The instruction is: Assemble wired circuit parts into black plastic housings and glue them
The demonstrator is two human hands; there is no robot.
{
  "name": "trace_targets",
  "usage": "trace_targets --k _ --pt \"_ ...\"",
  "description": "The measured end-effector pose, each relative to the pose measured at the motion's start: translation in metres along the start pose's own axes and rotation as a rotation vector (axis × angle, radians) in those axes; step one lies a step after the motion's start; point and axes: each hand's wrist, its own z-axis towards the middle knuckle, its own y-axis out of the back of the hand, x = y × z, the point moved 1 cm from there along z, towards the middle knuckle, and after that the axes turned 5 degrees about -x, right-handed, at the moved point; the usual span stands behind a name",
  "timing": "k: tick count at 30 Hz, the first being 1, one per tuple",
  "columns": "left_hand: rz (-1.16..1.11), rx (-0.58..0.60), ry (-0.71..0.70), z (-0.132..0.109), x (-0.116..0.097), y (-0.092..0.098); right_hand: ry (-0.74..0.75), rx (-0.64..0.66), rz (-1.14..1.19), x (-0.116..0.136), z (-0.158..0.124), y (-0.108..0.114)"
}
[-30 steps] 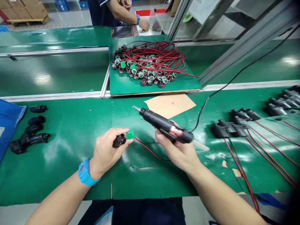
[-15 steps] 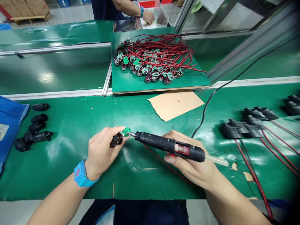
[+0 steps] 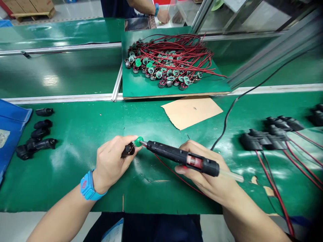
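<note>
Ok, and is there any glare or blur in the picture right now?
Head view: white glare patches on the glossy green tabletop; head view: the chunky black plastic parts at right and the slanted silver metal post look smeared; head view: the slim black glue gun is fairly crisp.

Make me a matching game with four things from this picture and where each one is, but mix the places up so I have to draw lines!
Things:
1. Glue gun
2. Round green board
3. Piece of cardboard
4. Blue wristband

Places:
A. Lying on the green bench
B. Held in the person's right hand
C. Around the person's left wrist
D. Held in the person's left hand

Right pairs: 1-B, 2-D, 3-A, 4-C
</note>
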Motion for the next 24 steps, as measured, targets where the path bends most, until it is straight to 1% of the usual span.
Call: trace_targets --k 2,5,8,10,12,15,18,19,20,22,23,24 --pt "0.006 0.004 0.006 0.000 0.001 -0.001 0.010 -0.003 -0.049 0.002 -0.002 0.001" --pt "0.022 0.000 0.009 0.001 0.002 -0.002 0.069 0.000 -0.162 0.003 -0.007 -0.001" --pt "0.008 0.010 -0.009 0.001 0.000 -0.002 0.161 -0.004 -0.382 -0.003 -0.010 -0.007" --pt "-0.017 0.018 -0.021 0.001 -0.002 -0.001 0.190 -0.026 -0.566 -0.012 -0.008 -0.007" --pt "-0.037 0.011 -0.025 0.000 -0.003 0.001 0.154 -0.067 -0.715 -0.026 -0.002 -0.001" --pt "-0.070 -0.010 -0.006 0.001 -0.002 0.001 0.047 -0.095 -0.813 -0.055 0.009 0.020" --pt "-0.109 -0.026 0.030 0.001 -0.002 0.000 -0.080 -0.024 -0.856 -0.085 0.017 0.037" --pt "-0.120 -0.030 0.037 0.001 -0.003 0.000 -0.118 -0.011 -0.870 -0.090 0.019 0.039" --pt "-0.131 -0.035 0.043 0.001 -0.004 0.000 -0.135 -0.025 -0.873 -0.091 0.020 0.039" --pt "-0.152 -0.033 0.049 0.000 -0.006 0.000 -0.096 -0.125 -0.784 -0.079 0.022 0.031" --pt "-0.161 -0.032 0.051 0.000 -0.007 0.000 -0.052 -0.161 -0.664 -0.067 0.023 0.024" --pt "-0.170 -0.032 0.051 0.000 -0.007 0.000 -0.010 -0.160 -0.493 -0.052 0.024 0.015"
